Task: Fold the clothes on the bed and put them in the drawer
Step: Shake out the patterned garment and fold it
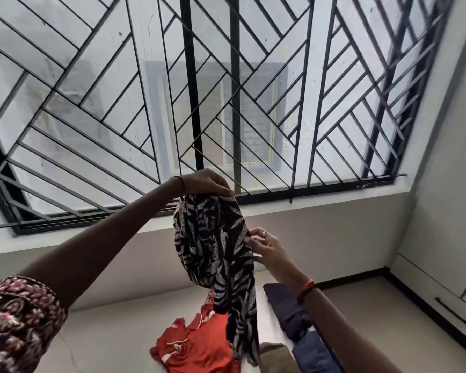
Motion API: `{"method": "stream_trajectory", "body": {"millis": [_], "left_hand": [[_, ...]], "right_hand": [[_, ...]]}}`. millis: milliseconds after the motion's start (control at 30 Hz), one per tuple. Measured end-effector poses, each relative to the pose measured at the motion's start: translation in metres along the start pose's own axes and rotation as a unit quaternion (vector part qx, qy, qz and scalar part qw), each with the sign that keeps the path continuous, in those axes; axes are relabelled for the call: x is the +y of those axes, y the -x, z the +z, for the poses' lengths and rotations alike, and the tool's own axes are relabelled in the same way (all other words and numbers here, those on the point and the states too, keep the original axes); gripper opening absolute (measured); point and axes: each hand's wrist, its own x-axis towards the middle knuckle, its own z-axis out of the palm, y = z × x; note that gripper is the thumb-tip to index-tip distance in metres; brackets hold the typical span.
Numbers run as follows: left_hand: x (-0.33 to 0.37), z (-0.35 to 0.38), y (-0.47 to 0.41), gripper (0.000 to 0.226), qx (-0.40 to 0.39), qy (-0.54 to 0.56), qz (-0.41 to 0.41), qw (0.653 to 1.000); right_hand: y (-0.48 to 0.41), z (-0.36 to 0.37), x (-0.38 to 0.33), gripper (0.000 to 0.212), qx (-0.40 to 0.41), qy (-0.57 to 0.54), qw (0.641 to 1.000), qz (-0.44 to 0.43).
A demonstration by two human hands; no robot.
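Head view, printed garment (213, 251) under left hand (205, 181), beside right hand (267, 246)

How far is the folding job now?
Done: nothing clearly; the drawer is shut. In hand: the left hand grips the printed garment at its top, and the right hand pinches its side. Left: the red shirt and navy clothes lie on the bed, not yet stored.

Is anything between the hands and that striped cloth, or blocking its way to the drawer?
Nothing between: the left-hand grip holds the patterned garment at its top, the right-hand grip pinches its side. The handled drawer front at right looks shut.
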Motion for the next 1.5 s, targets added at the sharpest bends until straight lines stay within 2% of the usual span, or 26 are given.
{"method": "stream_trajectory", "body": {"millis": [100, 233, 400, 533, 600, 733, 833, 967, 1133, 1267, 1367, 1433, 1500], "left_hand": [[0.004, -0.008, 0.003, 0.021, 0.025, 0.0, 0.013, 1.0], [0.006, -0.014, 0.003, 0.015, 0.053, 0.004, 0.026, 0.998], [-0.01, -0.022, 0.007, 0.027, 0.096, 0.036, 0.003, 0.995], [-0.038, -0.014, 0.014, 0.016, 0.149, 0.076, -0.044, 0.985], [-0.054, 0.0, 0.016, 0.019, 0.153, 0.073, -0.059, 0.984], [-0.07, 0.029, 0.023, 0.025, 0.094, 0.09, -0.046, 0.99], [-0.056, 0.048, 0.031, 0.029, 0.029, 0.105, -0.016, 0.994], [-0.046, 0.073, 0.031, 0.033, -0.059, 0.106, 0.011, 0.993], [-0.035, 0.087, 0.026, 0.045, -0.144, 0.073, -0.028, 0.986], [-0.018, 0.083, 0.023, 0.026, -0.172, 0.04, -0.03, 0.984], [-0.006, 0.078, 0.02, 0.022, -0.157, 0.02, -0.001, 0.987], [0.001, 0.072, 0.019, 0.024, -0.146, 0.012, 0.026, 0.989], [0.005, 0.064, 0.019, 0.026, -0.123, -0.01, 0.048, 0.991]], "right_hand": [[0.002, 0.005, -0.001, 0.009, 0.01, 0.005, 1.0, -0.026], [0.005, 0.009, 0.006, 0.007, 0.0, 0.092, 0.995, -0.04], [0.007, 0.0, 0.002, 0.007, 0.032, 0.066, 0.997, -0.019], [0.009, -0.005, -0.013, 0.008, 0.044, 0.05, 0.997, -0.024], [0.006, -0.004, -0.022, 0.01, 0.049, 0.049, 0.997, -0.028], [-0.002, 0.002, -0.035, 0.012, 0.043, 0.088, 0.995, -0.016], [-0.006, 0.005, -0.039, 0.009, 0.002, 0.14, 0.99, 0.01], [-0.006, 0.011, -0.041, 0.006, -0.035, 0.157, 0.987, 0.022], [0.0, 0.006, -0.047, 0.01, -0.049, 0.168, 0.984, 0.017], [0.01, -0.005, -0.04, 0.008, -0.066, 0.122, 0.99, 0.017], [0.018, -0.017, -0.031, 0.032, -0.089, 0.059, 0.994, 0.035], [0.022, -0.025, -0.02, 0.04, -0.11, 0.096, 0.988, 0.05], [0.027, -0.029, -0.01, 0.037, -0.125, 0.15, 0.979, 0.059]]}}
